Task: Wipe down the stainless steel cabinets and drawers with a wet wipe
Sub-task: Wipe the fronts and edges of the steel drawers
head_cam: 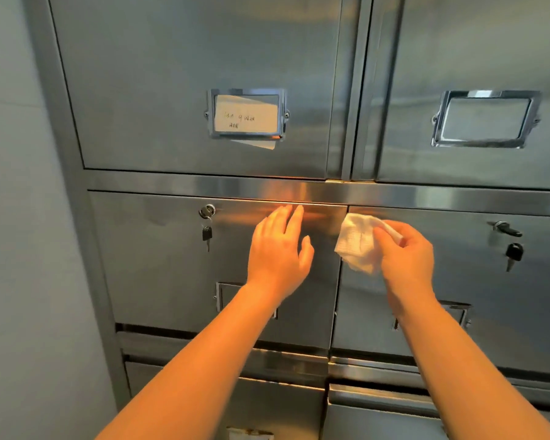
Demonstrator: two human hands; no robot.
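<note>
A stainless steel cabinet fills the view, with two upper doors (188, 74) and two drawers below them. My left hand (278, 246) lies with straight fingers on the left drawer's front (153, 265), its fingertips near the drawer's top edge. My right hand (407, 252) pinches a crumpled white wet wipe (358, 241) and holds it against the upper left corner of the right drawer (502, 296), beside the gap between the two drawers.
Each drawer has a lock with a black key hanging from it: left (207, 231), right (513, 254). The left door carries a label holder (246, 114) with a handwritten card; the right door's holder (486, 119) is blank. A grey wall (16, 249) stands at the left. Lower drawers (267, 404) sit below.
</note>
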